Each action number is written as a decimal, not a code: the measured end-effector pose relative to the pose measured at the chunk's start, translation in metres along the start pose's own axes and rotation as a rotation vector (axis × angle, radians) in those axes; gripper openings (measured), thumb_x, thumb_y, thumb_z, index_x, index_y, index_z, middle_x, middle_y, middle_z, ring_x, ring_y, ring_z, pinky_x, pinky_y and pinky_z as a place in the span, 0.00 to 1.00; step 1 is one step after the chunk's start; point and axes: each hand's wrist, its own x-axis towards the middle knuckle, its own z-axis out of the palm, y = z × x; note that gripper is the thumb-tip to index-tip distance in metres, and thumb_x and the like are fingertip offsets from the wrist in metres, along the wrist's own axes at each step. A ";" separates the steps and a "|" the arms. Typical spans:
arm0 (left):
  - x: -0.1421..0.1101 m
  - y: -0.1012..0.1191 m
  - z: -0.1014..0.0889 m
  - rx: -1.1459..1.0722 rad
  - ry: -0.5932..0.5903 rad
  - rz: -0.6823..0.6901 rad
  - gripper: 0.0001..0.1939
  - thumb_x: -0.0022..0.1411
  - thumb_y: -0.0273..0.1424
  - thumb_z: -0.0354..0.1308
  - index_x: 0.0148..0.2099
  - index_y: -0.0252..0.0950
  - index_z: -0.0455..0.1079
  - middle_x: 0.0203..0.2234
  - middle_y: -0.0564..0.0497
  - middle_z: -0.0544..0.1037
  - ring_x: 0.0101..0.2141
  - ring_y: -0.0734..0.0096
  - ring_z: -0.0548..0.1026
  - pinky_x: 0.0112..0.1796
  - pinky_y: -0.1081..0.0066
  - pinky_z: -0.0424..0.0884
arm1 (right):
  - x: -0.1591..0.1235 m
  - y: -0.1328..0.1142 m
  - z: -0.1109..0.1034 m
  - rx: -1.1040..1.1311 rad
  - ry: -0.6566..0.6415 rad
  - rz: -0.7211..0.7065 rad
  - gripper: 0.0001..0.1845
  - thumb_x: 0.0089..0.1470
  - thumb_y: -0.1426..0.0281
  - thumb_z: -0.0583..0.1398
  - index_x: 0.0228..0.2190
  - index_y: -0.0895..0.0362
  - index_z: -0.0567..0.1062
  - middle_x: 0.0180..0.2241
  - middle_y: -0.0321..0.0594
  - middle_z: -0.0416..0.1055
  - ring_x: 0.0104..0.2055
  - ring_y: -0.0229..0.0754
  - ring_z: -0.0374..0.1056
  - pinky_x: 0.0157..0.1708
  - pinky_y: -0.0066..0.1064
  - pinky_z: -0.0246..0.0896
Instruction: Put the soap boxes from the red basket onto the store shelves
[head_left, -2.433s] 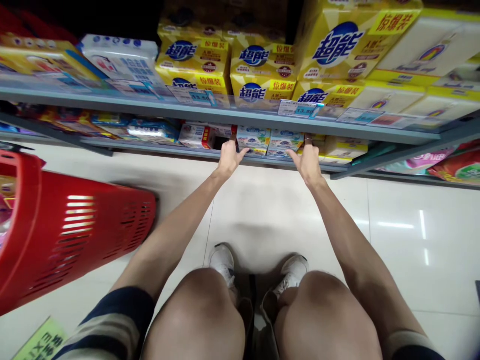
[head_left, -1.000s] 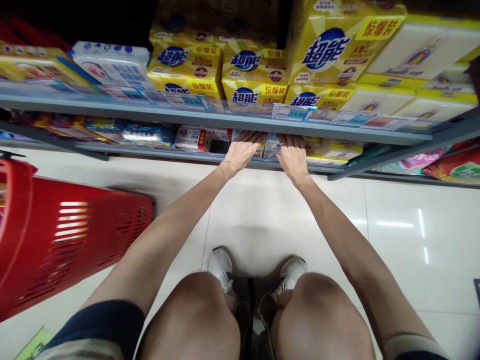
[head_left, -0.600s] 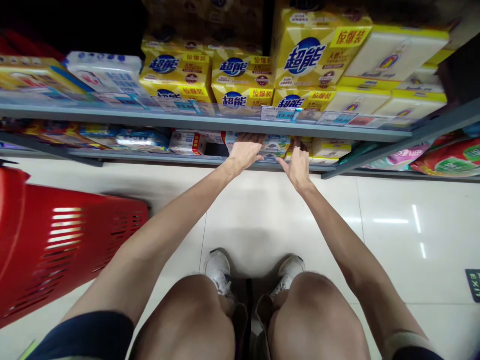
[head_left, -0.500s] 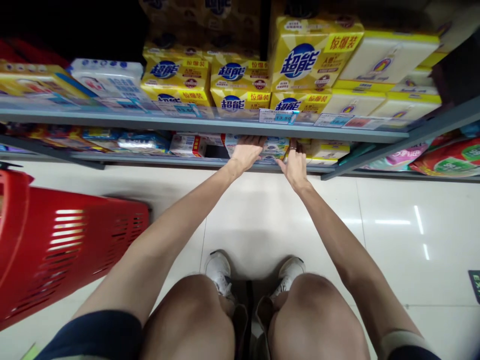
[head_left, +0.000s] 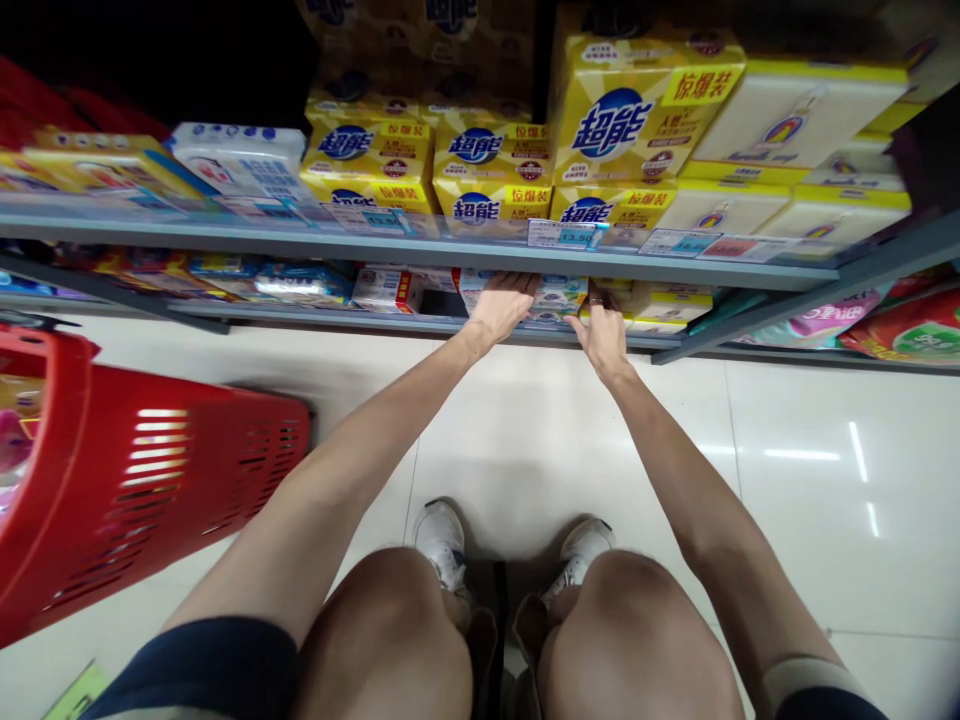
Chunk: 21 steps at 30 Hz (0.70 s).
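Observation:
I squat facing a low shop shelf (head_left: 420, 322). My left hand (head_left: 501, 308) lies palm down with its fingers stretched over a small white-and-blue soap pack (head_left: 556, 296) on the bottom shelf. My right hand (head_left: 604, 330), a ring on one finger, rests just to the right of that pack, fingers reaching in under the upper shelf board (head_left: 465, 255); its fingertips are hidden. Pale yellow packs (head_left: 671, 304) sit to the right of my right hand.
Yellow soap packs (head_left: 491, 165) stack on the upper shelf behind price tags (head_left: 564, 234). A red plastic basket (head_left: 127, 480) stands on the white tiled floor at my left. Red and pink bags (head_left: 900, 335) lie on the bottom shelf at far right.
Both hands reached from the shelf edge deeper onto the bottom-shelf packs. In the last half second they have barely moved; the view shifted slightly.

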 end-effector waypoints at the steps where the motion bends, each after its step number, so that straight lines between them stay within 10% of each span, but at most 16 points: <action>1: 0.000 0.001 0.000 0.012 0.003 0.000 0.32 0.68 0.26 0.57 0.72 0.31 0.61 0.64 0.35 0.72 0.63 0.47 0.69 0.65 0.58 0.61 | 0.000 0.000 0.000 -0.006 -0.011 0.002 0.31 0.69 0.58 0.58 0.63 0.67 0.68 0.44 0.62 0.80 0.52 0.61 0.74 0.54 0.50 0.68; 21: 0.003 0.008 0.001 0.044 0.039 0.031 0.33 0.66 0.18 0.55 0.73 0.21 0.58 0.65 0.30 0.71 0.66 0.49 0.68 0.66 0.61 0.60 | -0.010 -0.003 0.012 0.035 0.065 0.042 0.20 0.68 0.62 0.60 0.52 0.64 0.76 0.45 0.61 0.79 0.60 0.60 0.67 0.65 0.53 0.57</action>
